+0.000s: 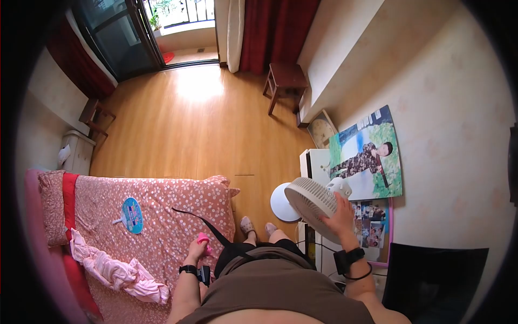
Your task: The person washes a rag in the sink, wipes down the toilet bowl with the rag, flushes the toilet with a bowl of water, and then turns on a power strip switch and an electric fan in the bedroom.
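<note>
My left hand (198, 247) is closed on a small pink cloth (203, 238) above the near edge of the bed. On the right, my right hand (340, 217) rests on the back of a white fan head (313, 202), its fingers spread over the housing and grille. The fan's round white base (285, 202) shows on the floor beside it. A black strap (200, 217) lies across the bed near my left hand. Further left on the flowered sheet (156, 194) are a blue hand fan (133, 215) and a crumpled pink garment (121, 271).
Wooden stools (287, 76) stand by the right wall and the left wall. A large picture (369, 154) leans behind the fan, above a photo board (373, 229). A black screen (434, 281) is at lower right. A glass door (121, 40) is at the far end.
</note>
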A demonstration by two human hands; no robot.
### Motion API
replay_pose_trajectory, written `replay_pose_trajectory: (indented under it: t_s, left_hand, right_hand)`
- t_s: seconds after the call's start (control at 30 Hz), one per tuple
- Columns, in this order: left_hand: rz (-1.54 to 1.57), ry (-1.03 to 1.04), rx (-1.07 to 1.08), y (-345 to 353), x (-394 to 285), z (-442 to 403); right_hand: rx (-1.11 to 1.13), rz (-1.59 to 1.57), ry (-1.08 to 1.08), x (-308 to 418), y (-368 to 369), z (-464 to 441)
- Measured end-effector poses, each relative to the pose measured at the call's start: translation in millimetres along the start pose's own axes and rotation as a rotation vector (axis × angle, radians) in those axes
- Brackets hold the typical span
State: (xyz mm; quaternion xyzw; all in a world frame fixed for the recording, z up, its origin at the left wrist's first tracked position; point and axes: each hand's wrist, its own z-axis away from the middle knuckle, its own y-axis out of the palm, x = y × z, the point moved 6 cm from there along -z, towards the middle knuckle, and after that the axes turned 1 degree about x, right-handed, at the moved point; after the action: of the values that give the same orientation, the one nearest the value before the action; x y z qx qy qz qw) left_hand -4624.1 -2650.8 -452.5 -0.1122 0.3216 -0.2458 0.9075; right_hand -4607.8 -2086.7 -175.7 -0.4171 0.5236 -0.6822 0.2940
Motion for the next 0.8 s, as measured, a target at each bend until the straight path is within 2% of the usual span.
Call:
replay_pose_trajectory:
  t_s: [0.1,0.13,0.17,0.23,0.3,0.37,0.4,0.43,0.6,0.67,0.8]
  left_hand:
    - [-0.015,-0.015,-0.02,-5,-6,-6]
    - [-0.025,-0.083,-0.009,-5,-19,8]
    - [-0.02,-0.086,-0.016,-2,-1,-5]
    - [-0.149,0.184,0.002,13,42,-47]
    - [-0.163,0.114,0.036,14,16,-8]
    - [-0.264,0.006,0.035,12,2,6]
    - [-0.224,0.041,0.079,20,25,-12]
    - [-0.148,-0.019,0.116,29,52,-30]
    - [-0.277,-0.016,0.097,15,-7,-2]
    - [-0.253,-0.018,0.089,14,-18,-10]
    - [-0.307,-0.058,0.066,11,-51,-21]
  right_hand:
    - [-0.003,-0.019,-0.083,4,-3,3]
    - [0.003,-0.037,-0.095,4,-4,3]
    - [0.01,-0.058,-0.106,4,-5,2]
    - [0.038,-0.065,-0.129,7,-11,0]
    - [0.067,-0.072,-0.155,7,-12,-1]
    - [0.052,-0.09,-0.281,10,-11,2]
    - [0.047,-0.105,-0.312,18,-18,4]
    - [0.044,-0.111,-0.315,18,-19,5]
    - [0.075,-0.113,-0.344,6,-23,7]
    - [0.116,-0.145,-0.274,-14,-15,1]
    - [0.115,-0.119,-0.309,-10,-31,-16]
